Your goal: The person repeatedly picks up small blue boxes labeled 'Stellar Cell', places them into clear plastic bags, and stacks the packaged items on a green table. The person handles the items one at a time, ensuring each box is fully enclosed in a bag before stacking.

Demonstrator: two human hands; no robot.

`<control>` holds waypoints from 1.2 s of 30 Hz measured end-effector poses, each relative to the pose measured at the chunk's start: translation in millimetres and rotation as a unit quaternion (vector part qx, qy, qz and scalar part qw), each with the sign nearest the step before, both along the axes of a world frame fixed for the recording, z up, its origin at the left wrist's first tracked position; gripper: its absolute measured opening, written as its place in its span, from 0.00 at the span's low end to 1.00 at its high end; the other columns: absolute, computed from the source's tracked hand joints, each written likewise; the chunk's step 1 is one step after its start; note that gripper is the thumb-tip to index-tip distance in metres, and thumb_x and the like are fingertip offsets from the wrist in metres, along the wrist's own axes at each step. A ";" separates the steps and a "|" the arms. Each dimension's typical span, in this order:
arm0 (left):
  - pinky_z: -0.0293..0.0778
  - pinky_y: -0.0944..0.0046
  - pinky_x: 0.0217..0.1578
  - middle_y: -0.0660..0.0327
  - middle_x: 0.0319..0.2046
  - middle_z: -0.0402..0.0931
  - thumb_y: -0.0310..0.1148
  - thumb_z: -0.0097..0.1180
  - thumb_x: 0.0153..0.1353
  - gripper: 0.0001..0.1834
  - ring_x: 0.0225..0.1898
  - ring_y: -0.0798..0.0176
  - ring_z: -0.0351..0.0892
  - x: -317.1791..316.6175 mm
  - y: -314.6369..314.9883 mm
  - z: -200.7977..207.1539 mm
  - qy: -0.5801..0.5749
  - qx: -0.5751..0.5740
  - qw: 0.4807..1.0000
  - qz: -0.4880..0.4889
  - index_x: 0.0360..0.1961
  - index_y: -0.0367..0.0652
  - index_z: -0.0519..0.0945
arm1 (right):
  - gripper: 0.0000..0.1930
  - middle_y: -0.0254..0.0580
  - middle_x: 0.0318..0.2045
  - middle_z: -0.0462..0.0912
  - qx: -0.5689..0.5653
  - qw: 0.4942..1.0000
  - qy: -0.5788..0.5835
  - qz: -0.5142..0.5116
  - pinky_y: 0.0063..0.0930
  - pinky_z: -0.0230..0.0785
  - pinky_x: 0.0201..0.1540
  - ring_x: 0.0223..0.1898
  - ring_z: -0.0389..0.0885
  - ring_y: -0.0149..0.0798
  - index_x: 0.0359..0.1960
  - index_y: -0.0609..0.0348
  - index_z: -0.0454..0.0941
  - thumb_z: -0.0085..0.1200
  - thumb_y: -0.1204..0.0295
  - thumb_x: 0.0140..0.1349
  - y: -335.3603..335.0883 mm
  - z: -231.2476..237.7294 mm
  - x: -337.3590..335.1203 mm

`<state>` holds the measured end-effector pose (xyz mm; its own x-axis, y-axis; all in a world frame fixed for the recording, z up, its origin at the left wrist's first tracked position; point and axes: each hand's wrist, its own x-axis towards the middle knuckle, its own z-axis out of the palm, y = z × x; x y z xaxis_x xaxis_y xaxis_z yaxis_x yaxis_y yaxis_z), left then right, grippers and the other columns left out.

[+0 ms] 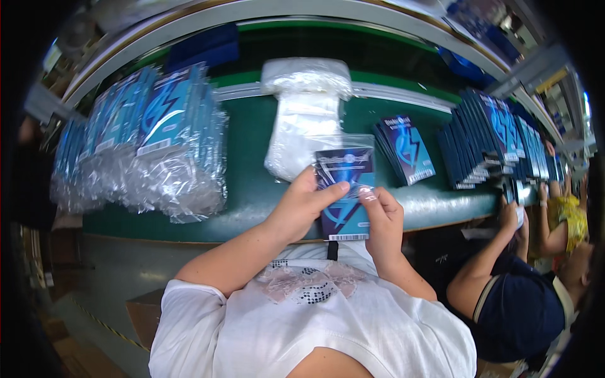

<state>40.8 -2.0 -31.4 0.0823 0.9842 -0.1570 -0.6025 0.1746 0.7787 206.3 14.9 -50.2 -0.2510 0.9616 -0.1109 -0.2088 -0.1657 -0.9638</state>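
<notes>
In front of my chest I hold a flat dark-blue box [343,217] with a lightning-like design and a barcode strip along its lower edge. A clear plastic bag [360,142] is around it, with loose film standing beyond the box's far end. My left hand [310,200] grips the left side, its thumb across the front. My right hand [383,213] pinches the right side, thumb on the film near the box's middle. Just beyond lies a stack of empty clear bags [305,129]. A few unbagged boxes [406,151] lean together to the right of it.
Bagged boxes [167,113] stand in rows at the left of the green table [249,217]. Several rows of unbagged boxes [482,135] fill the right. A metal rail [403,96] runs behind. A co-worker in a dark shirt [526,309] sits close on my right, hands at the table.
</notes>
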 end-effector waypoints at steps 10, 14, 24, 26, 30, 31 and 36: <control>0.72 0.61 0.53 0.54 0.50 0.73 0.31 0.48 0.66 0.19 0.52 0.62 0.74 -16.6 -11.4 35.5 -0.047 0.011 0.994 -0.102 0.56 0.34 0.68 | 0.47 0.50 0.46 0.78 0.383 0.908 -0.161 0.047 0.28 0.71 0.48 0.46 0.79 0.39 0.66 0.64 0.54 0.69 0.78 0.43 20.4 55.4 -9.7; 0.73 0.59 0.52 0.52 0.49 0.73 0.39 0.49 0.67 0.19 0.52 0.58 0.74 -24.1 -21.2 38.7 -0.024 0.099 0.972 -0.210 0.48 0.32 0.73 | 0.15 0.49 0.33 0.81 0.465 0.870 -0.100 -0.133 0.21 0.70 0.35 0.32 0.79 0.32 0.51 0.65 0.71 0.50 0.81 0.62 13.0 54.4 -8.7; 0.73 0.68 0.38 0.65 0.33 0.74 0.49 0.50 0.64 0.20 0.36 0.71 0.75 -25.2 -25.8 39.0 -0.165 -0.098 0.974 -0.119 0.41 0.41 0.73 | 0.15 0.40 0.29 0.77 0.621 0.746 -0.117 0.210 0.27 0.64 0.31 0.27 0.73 0.39 0.43 0.62 0.77 0.54 0.80 0.52 4.4 78.8 -56.5; 0.71 0.70 0.38 0.65 0.37 0.74 0.36 0.53 0.61 0.17 0.37 0.72 0.75 -31.4 -28.1 37.8 -0.190 -0.073 0.975 -0.086 0.48 0.39 0.71 | 0.21 0.38 0.29 0.77 0.670 0.697 -0.079 0.244 0.33 0.63 0.31 0.27 0.73 0.42 0.45 0.60 0.80 0.56 0.79 0.45 7.3 82.4 -64.9; 0.69 0.69 0.46 0.59 0.46 0.73 0.22 0.50 0.54 0.24 0.46 0.69 0.73 -54.1 -49.2 89.0 0.175 0.131 0.961 0.172 0.55 0.36 0.69 | 0.22 0.45 0.36 0.80 0.592 0.762 -0.022 0.263 0.33 0.67 0.37 0.35 0.78 0.45 0.47 0.62 0.78 0.61 0.73 0.45 5.5 92.2 -59.0; 0.68 0.67 0.49 0.57 0.49 0.72 0.19 0.48 0.52 0.27 0.50 0.67 0.72 -64.2 -50.3 96.2 0.238 0.167 0.929 0.229 0.57 0.36 0.68 | 0.22 0.46 0.36 0.80 0.570 0.784 -0.031 0.243 0.33 0.68 0.37 0.35 0.78 0.45 0.47 0.62 0.78 0.61 0.73 0.46 7.5 87.6 -57.3; 0.61 0.59 0.59 0.51 0.56 0.67 0.20 0.47 0.52 0.24 0.57 0.54 0.67 -128.0 -51.4 101.0 0.645 0.262 0.608 0.381 0.54 0.36 0.71 | 0.19 0.47 0.35 0.80 0.473 0.856 -0.086 0.189 0.29 0.71 0.38 0.35 0.79 0.41 0.46 0.67 0.77 0.59 0.77 0.49 18.9 72.1 -40.8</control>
<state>-87.2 -53.4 69.6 -0.2876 0.6017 0.7451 0.8188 -0.2491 0.5172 165.4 33.8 21.9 -0.6214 0.4953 0.6070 -0.1548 0.6819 -0.7149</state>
